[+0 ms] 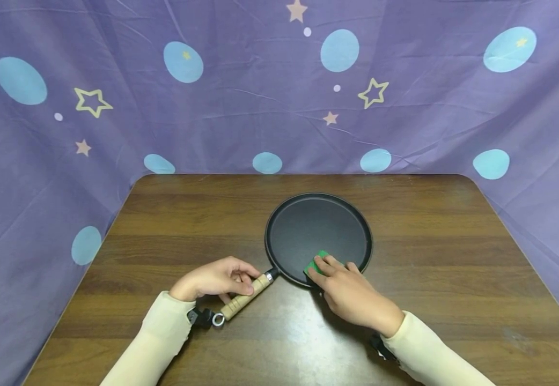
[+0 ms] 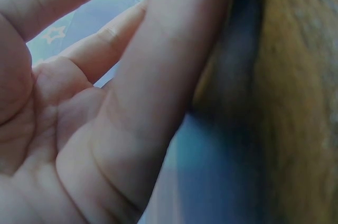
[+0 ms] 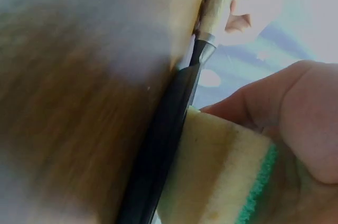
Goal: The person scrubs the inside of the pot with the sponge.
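Two hands seen at a dark round pan (image 1: 315,230), which is set flat on the wooden table (image 1: 434,230). Near right rim of pan covered by right hand (image 1: 349,295). Sponge (image 3: 206,166) mostly hidden in head view, only its green layer shown; yellow foam side made out from right wrist, pressed to the pan's near side, its lower end cut off by the frame. Sponge held by right thumb and fingers, the fingers laid over the green layer. Wooden handle (image 1: 245,301) pinched between thumb and fingers of left hand (image 1: 217,279); its middle part-covered by the thumb, metal ring (image 1: 218,320) left exposed. Left wrist view largely blocked by palm and a blurred digit; brown strip at right too blurred to be identified. Pale sleeves (image 1: 156,338) cut off below. Purple cloth (image 1: 260,96), printed with stars and blue ovals, hung behind; dark lettering cut off at right edge
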Action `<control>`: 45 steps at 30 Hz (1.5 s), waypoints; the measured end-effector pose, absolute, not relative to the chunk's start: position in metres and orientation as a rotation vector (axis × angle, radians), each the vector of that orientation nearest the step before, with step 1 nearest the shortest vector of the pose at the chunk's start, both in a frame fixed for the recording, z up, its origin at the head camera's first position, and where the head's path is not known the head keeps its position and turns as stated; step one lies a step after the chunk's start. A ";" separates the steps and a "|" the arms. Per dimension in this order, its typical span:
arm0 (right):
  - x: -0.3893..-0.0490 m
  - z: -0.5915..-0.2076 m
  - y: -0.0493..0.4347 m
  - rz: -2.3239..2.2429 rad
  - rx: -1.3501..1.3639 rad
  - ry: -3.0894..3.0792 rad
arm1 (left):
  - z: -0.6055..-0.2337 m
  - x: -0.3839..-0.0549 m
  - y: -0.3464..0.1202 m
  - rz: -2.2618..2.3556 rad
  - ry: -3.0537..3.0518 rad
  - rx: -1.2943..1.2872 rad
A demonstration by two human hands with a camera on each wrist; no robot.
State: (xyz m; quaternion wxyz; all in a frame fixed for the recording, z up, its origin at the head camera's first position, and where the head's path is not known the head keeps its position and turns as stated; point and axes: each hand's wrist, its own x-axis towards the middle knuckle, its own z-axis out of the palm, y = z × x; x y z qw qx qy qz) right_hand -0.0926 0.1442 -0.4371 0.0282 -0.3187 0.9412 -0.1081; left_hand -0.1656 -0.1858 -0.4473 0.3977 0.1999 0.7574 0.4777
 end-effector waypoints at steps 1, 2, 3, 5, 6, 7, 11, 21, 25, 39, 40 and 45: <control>-0.093 -0.437 0.142 -0.337 -0.983 2.900 | -0.447 -0.166 -0.186 1.210 1.917 0.506; -0.094 -0.436 0.140 -0.341 -0.984 2.894 | -0.447 -0.166 -0.186 1.209 1.918 0.509; -0.095 -0.436 0.138 -0.345 -0.984 2.892 | -0.447 -0.166 -0.186 1.209 1.920 0.512; -0.097 -0.435 0.133 -0.352 -0.980 2.889 | -0.447 -0.165 -0.186 1.208 1.923 0.518; -0.098 -0.435 0.131 -0.350 -0.980 2.890 | -0.447 -0.165 -0.186 1.207 1.924 0.521; -0.100 -0.435 0.129 -0.350 -0.976 2.890 | -0.446 -0.165 -0.186 1.207 1.925 0.524; -0.105 -0.436 0.122 -0.330 -0.969 2.891 | -0.446 -0.165 -0.185 1.209 1.923 0.530; -0.129 -0.436 0.105 -0.304 -0.991 2.862 | -0.447 -0.165 -0.186 1.201 1.928 0.521; -0.140 -0.434 0.099 -0.292 -0.972 2.831 | -0.448 -0.165 -0.186 1.197 1.933 0.521; -0.178 -0.420 0.093 -0.297 -0.872 2.680 | -0.448 -0.164 -0.184 1.208 1.940 0.510; -0.180 -0.419 0.093 -0.298 -0.868 2.673 | -0.448 -0.164 -0.184 1.209 1.941 0.507; -0.192 -0.418 0.097 -0.310 -0.845 2.650 | -0.447 -0.164 -0.185 1.208 1.944 0.503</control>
